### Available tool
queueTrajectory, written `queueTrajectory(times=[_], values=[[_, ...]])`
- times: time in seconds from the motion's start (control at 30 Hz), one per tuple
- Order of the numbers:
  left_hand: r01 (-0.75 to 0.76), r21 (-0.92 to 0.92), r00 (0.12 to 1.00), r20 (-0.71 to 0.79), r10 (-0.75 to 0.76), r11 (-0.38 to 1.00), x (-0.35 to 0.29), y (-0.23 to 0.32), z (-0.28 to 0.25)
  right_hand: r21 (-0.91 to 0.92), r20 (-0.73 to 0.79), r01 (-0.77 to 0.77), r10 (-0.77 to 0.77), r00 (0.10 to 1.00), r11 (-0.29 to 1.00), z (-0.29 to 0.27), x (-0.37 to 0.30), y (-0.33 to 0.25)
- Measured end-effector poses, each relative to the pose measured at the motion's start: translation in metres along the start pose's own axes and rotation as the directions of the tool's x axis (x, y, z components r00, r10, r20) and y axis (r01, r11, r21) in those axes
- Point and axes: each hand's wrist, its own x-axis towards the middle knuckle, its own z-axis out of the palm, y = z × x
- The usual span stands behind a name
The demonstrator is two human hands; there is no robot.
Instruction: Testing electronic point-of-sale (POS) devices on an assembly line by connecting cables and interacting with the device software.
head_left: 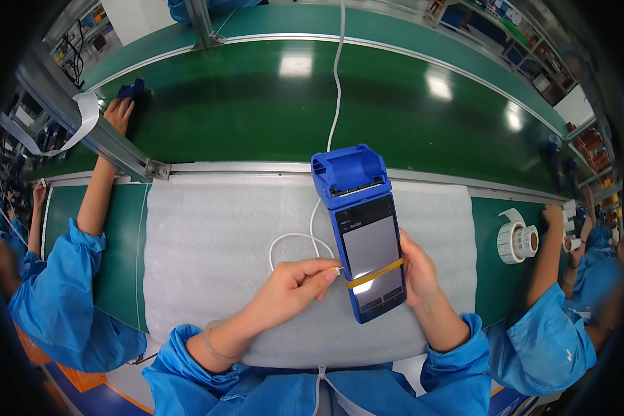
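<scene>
Two bare hands were at the blue handheld terminal [372,243]: the right hand [421,274] cradled its right edge, most fingers hidden behind, while the left hand [295,286] had thumb and forefinger pinched on the white plug [338,270] at the left edge; whether that was seated could not be told. The terminal probably handled as light and stiff, its glossy screen slippery and breakable, the open bay [350,173] at its top likely delicate; the long side edges looked the safer hold. A yellow band [374,274] crossed the screen. The terminal was above the pale padded sheet [208,243], tilted, its top toward the left. The limp white cable [338,83] looped there and ran on across the green belt [243,104].
</scene>
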Motion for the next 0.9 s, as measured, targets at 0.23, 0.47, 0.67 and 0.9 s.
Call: queueTrajectory(times=[0.23,0.47,0.67,0.9], values=[[0.081,0.075,0.997,0.007,-0.082,0.994,0.002,0.005,-0.002,-0.250,0.039,0.111,-0.105,0.994,0.962,0.002,-0.004,-0.002],[0.041,-0.052,0.999,0.001,-0.041,0.998,0.004,-0.002,-0.005,-0.193,-0.010,0.124,-0.128,0.992,0.973,0.007,-0.006,0.009],[0.082,0.047,0.997,0.004,-0.082,0.996,0.009,-0.005,-0.010,-0.342,-0.014,0.162,-0.178,0.984,0.925,0.013,-0.008,0.010],[0.064,0.095,0.998,-0.032,-0.061,0.993,0.009,-0.004,-0.010,-0.298,0.029,0.210,-0.211,0.977,0.931,0.012,-0.006,0.018]])
